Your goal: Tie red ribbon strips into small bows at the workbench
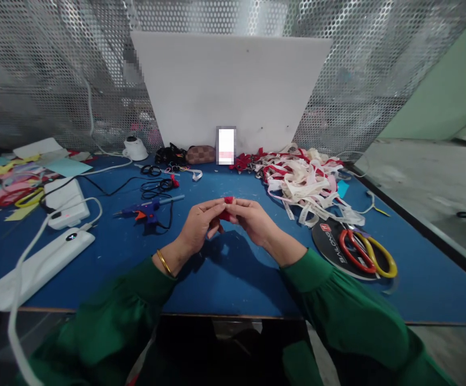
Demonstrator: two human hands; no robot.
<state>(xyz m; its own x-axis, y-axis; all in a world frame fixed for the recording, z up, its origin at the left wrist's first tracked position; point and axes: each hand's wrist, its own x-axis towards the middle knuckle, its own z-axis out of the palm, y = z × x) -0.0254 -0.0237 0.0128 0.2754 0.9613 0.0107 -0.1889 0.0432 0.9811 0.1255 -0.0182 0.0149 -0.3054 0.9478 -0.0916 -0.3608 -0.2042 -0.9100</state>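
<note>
A small piece of red ribbon [227, 215] is held between my two hands above the middle of the blue table [233, 268]. My left hand [201, 222] pinches it from the left with thumb and fingers, and my right hand [253, 219] pinches it from the right. The fingertips of both hands meet at the ribbon and cover part of it. A blue glue gun [147, 213] lies on the table to the left of my left hand.
Ribbon scraps [301, 179] are heaped at the back right. Red and yellow scissors [363, 252] rest on a black disc at the right. White power strips [40, 265], cables and coloured sheets [4, 182] lie left. A white board [233, 91] stands behind.
</note>
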